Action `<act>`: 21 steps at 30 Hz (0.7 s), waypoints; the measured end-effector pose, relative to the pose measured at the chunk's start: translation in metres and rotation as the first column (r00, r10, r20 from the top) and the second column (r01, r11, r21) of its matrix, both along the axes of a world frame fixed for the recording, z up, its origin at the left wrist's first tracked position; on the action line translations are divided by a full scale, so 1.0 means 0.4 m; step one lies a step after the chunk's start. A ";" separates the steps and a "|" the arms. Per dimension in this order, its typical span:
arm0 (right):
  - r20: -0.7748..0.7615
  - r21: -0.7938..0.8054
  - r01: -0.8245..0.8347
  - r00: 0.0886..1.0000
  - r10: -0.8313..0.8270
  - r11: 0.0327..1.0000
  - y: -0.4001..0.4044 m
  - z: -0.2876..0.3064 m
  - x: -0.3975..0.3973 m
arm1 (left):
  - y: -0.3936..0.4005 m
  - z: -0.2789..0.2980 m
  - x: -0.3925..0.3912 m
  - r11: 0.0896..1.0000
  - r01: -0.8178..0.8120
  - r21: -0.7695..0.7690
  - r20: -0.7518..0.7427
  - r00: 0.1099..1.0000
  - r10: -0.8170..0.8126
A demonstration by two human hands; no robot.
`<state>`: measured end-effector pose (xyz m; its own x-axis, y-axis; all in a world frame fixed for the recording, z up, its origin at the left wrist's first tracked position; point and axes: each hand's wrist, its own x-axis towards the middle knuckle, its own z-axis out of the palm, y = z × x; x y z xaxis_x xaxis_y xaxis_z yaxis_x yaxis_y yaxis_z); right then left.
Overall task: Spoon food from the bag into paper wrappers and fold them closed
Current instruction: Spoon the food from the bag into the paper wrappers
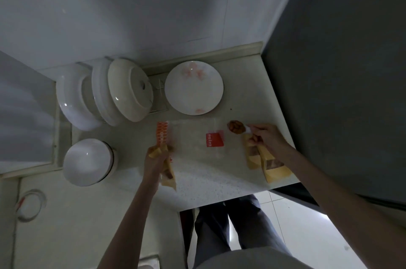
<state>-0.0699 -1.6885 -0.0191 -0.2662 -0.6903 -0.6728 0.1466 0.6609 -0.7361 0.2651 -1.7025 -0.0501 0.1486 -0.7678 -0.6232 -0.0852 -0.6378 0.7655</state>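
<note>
Left hand: the left hand (156, 160) is seen curled around a yellow paper wrapper (168, 173), which is held over the near part of the counter (204, 183); brown filling shows at the wrapper's lower part.
Right hand: the right hand (264, 136) is closed in a pinch on the handle of a white spoon (247, 129), held out to the left of the fingers.
Spoon load: a heap of brown food (236, 126) is carried in the bowl of the spoon, above the counter surface.
Bag: a clear plastic bag (193, 134) with an orange-patterned strip at its left end and a red label (214, 140) is laid flat on the counter between the two hands.
Filled wrappers: two more yellow wrappers (267, 164) are found below the right wrist, near the counter's right edge (partly hidden by the forearm).
Crockery: a flowered white plate (194, 87) is set behind the bag; stacked white bowls (105, 92) lean on a wire rack at the left, and one upturned bowl (87, 162) is placed nearer.
</note>
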 end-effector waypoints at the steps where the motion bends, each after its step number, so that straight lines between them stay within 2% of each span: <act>1: -0.014 0.002 0.000 1.000 0.000 1.000 -0.002 0.014 -0.005 | -0.002 0.004 -0.001 1.000 0.005 -0.014 0.072 0.997 -0.004; 3: -0.036 -0.006 -0.013 0.999 0.013 1.000 -0.006 0.052 -0.009 | -0.001 0.019 -0.007 0.996 0.032 -0.081 0.223 0.975 -0.013; 5: -0.069 -0.020 -0.056 0.996 0.055 0.998 -0.013 0.105 -0.004 | 0.004 0.047 -0.027 0.966 0.151 -0.209 0.326 0.942 -0.076; 9: -0.114 -0.049 -0.167 0.980 0.161 0.985 -0.030 0.238 0.036 | -0.010 0.154 -0.111 0.871 0.346 -0.349 0.280 0.925 -0.256; 11: -0.151 -0.063 -0.248 0.960 0.237 0.967 -0.040 0.309 0.064 | -0.016 0.195 -0.152 0.797 0.427 -0.427 0.337 0.893 -0.297; 14: -0.210 -0.069 -0.383 0.908 0.362 0.921 -0.049 0.403 0.104 | -0.020 0.250 -0.197 0.712 0.490 -0.502 0.435 0.855 -0.282; 17: -0.278 -0.060 -0.482 0.849 0.449 0.874 -0.058 0.474 0.131 | -0.025 0.291 -0.222 0.664 0.533 -0.525 0.471 0.831 -0.295; 21: -0.503 -0.047 -0.581 0.716 0.483 0.813 -0.074 0.547 0.153 | -0.032 0.338 -0.235 0.586 0.583 -0.562 0.564 0.789 -0.244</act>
<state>-0.0086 -1.7180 0.1998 -0.0500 -0.9089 -0.4140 -0.5633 0.3680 -0.7398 0.1711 -1.7155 0.0852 -0.2101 -0.9677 0.1391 -0.5874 0.2387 0.7733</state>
